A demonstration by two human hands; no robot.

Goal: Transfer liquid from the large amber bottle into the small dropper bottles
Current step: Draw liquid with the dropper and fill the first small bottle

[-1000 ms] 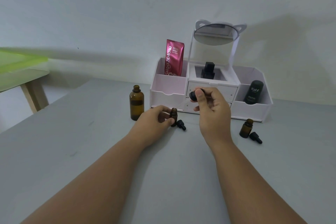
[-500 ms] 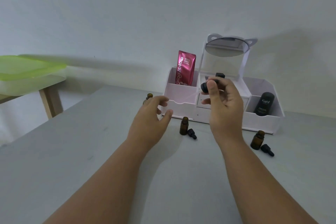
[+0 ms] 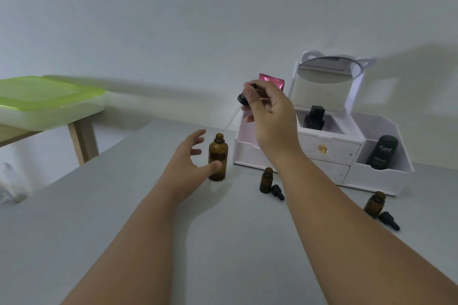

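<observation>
The large amber bottle (image 3: 218,160) stands uncapped on the grey table. My left hand (image 3: 188,163) is open beside it, fingers spread, thumb near its lower body. My right hand (image 3: 269,116) is raised above and right of the bottle, pinching a black dropper cap (image 3: 244,96) between thumb and fingers. A small amber dropper bottle (image 3: 265,180) stands open by my right forearm, its black dropper cap (image 3: 277,192) lying next to it. A second small bottle (image 3: 374,204) stands at the right with its dropper cap (image 3: 389,220) on the table.
A white cosmetic organiser (image 3: 329,153) with a round mirror (image 3: 324,69) stands at the back, holding a pink pouch (image 3: 271,82), a black bottle (image 3: 314,116) and a dark Kahf container (image 3: 381,152). A wooden side table with a green-lidded box (image 3: 47,99) is at left.
My left hand let go of the small bottle and moved left beside the large amber bottle. My right hand rose with the dropper cap. The view swung left and up.
</observation>
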